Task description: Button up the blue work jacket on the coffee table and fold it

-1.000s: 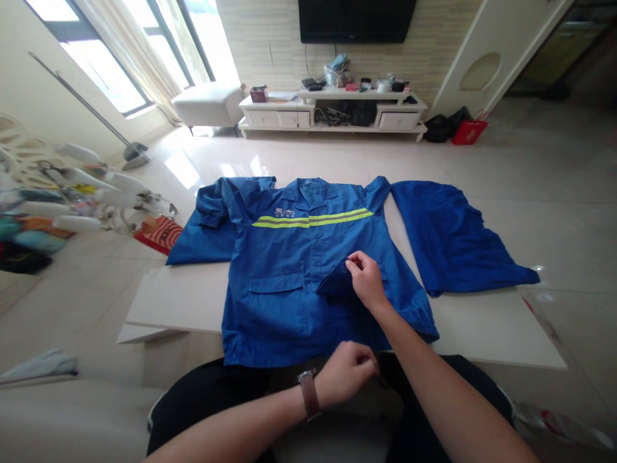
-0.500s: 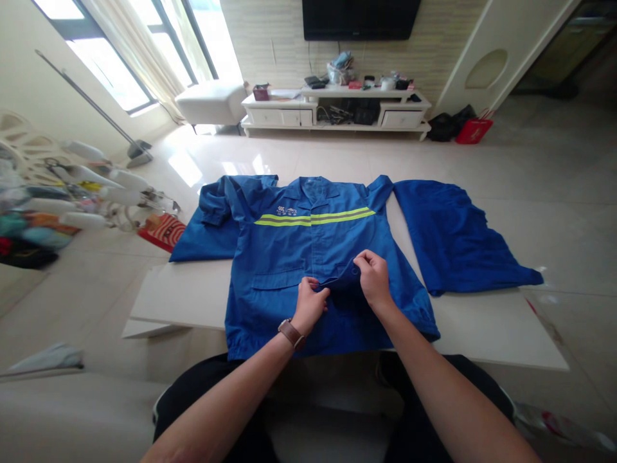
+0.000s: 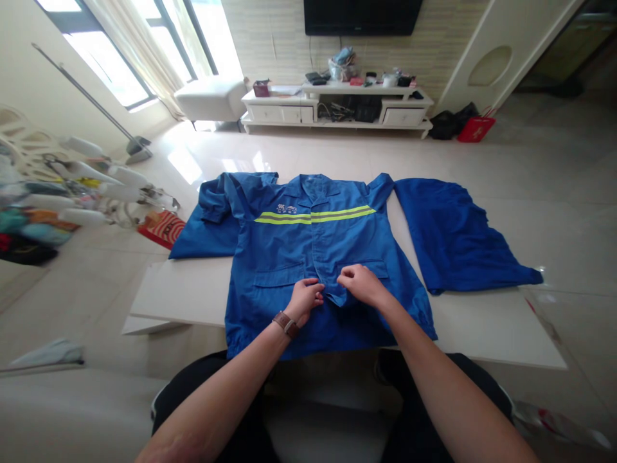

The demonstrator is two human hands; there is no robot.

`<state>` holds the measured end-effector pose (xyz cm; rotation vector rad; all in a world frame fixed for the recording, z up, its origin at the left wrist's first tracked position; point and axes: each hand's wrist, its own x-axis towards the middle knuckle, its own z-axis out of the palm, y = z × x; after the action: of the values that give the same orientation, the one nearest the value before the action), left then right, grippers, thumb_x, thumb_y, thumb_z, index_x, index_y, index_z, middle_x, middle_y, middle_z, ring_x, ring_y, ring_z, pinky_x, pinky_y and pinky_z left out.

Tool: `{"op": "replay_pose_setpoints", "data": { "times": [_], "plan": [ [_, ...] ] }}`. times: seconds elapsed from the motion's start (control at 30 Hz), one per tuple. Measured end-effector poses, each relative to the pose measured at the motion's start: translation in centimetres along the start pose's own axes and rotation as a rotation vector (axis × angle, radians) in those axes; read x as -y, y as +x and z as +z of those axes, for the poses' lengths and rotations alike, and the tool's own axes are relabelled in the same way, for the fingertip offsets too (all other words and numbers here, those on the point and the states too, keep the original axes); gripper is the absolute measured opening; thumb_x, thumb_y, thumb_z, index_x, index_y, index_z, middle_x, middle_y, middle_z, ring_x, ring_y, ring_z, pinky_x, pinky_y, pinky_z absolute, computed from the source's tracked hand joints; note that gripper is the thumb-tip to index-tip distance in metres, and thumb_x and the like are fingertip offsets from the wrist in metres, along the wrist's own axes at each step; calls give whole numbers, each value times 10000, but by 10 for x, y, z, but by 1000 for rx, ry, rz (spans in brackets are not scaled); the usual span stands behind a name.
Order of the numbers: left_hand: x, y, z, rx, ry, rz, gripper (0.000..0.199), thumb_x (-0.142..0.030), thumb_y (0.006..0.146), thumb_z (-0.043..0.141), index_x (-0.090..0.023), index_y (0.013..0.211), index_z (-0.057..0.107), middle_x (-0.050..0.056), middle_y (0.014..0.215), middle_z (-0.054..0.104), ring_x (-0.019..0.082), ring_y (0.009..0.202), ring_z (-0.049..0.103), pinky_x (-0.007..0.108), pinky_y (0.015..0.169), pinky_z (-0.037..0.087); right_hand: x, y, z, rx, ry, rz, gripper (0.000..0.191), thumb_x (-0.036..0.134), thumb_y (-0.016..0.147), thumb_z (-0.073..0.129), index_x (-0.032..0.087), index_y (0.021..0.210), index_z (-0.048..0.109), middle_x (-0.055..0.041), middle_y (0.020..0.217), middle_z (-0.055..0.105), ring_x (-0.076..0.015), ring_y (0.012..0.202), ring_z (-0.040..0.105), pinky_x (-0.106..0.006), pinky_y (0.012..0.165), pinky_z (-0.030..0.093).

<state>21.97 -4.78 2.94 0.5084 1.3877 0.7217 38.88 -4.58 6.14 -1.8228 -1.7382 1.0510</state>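
Observation:
A blue work jacket (image 3: 279,247) with a yellow-grey reflective stripe lies front up, its collar away from me. My left hand (image 3: 304,299) pinches the front edge near the lower middle, a brown-strapped watch on its wrist. To its right, my right hand (image 3: 362,283) is closed at the other front panel, just below the pocket flap, its fingertips on the cloth. A small fold of fabric stands up between both hands. The exact spot each fingertip grips is partly hidden. Both sleeves are bent back at the shoulders.
The jacket lies on a low white table (image 3: 501,328). More blue cloth (image 3: 453,231) lies at its right, and another blue piece (image 3: 202,241) at its left. A red patterned bag (image 3: 161,228) and white cone-shaped objects stand left. Beyond is a white TV cabinet (image 3: 279,114).
My right hand has come down and left, lowering the lifted front panel onto the jacket. The right pocket flap now shows. My left hand has shifted slightly left.

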Motion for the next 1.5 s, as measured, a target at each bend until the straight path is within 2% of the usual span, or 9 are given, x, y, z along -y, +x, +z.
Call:
{"op": "replay_pose_setpoints", "data": {
  "times": [0.17,0.33,0.6,0.8,0.9,1.03,1.13,1.27,1.5],
  "plan": [
    [4,3,-2,40,68,80,228,-78,808,690,-95,1024,621,-61,519,540,54,434,475,173,452,390,-4,-3,11,168,-249,24,361,572,769,720,234,893,698,-28,826,705,-186,753,614,-256,639,363],
    [7,6,-5,114,69,138,263,-162,698,790,-106,921,663,-62,527,553,46,428,452,182,441,346,-5,-1,19,120,-166,-200,442,316,798,720,265,1224,613,-14,1012,690,-165,846,631,-236,699,402],
    [11,9,-9,149,-4,155,449,-281,590,891,-144,929,630,-71,562,569,41,442,439,186,448,323,3,-3,14,64,-258,-234,83,206,856,568,221,910,630,-20,893,681,-156,796,594,-243,692,364],
    [10,9,-8,133,-4,141,403,-255,615,865,-178,886,577,-99,496,490,47,434,416,187,445,304,3,-5,11,109,-394,-113,184,363,933,553,232,847,650,-34,878,714,-175,784,607,-270,630,292],
    [8,10,-7,119,-16,123,415,-241,612,862,-194,879,548,-110,481,466,46,429,406,185,446,294,1,-6,10,130,-436,-73,76,252,867,590,247,886,664,-23,886,725,-182,792,625,-273,624,286],
    [5,9,-6,115,-20,128,451,-273,605,876,-203,891,536,-123,472,448,42,418,398,182,451,296,1,-7,8,71,-496,-41,174,153,838,552,253,902,680,-35,941,727,-196,828,640,-282,650,316],
    [4,9,-5,103,-15,150,454,-291,594,879,-202,879,537,-121,466,455,43,414,403,181,447,295,4,-9,10,38,-486,-62,134,299,912,562,244,904,684,-50,976,708,-203,849,641,-286,669,353],
    [4,11,-5,61,-6,175,465,-291,566,886,-199,856,534,-114,462,477,47,415,420,180,446,305,9,-13,18,71,-459,-85,383,606,873,636,226,845,673,-57,976,658,-210,877,629,-285,673,389],
    [2,10,-6,100,15,196,411,-246,594,836,-196,876,541,-100,517,526,44,424,419,180,439,303,6,-11,18,76,-415,-80,127,232,868,589,229,849,715,-47,1028,634,-179,870,617,-276,666,375]
  ]
}}
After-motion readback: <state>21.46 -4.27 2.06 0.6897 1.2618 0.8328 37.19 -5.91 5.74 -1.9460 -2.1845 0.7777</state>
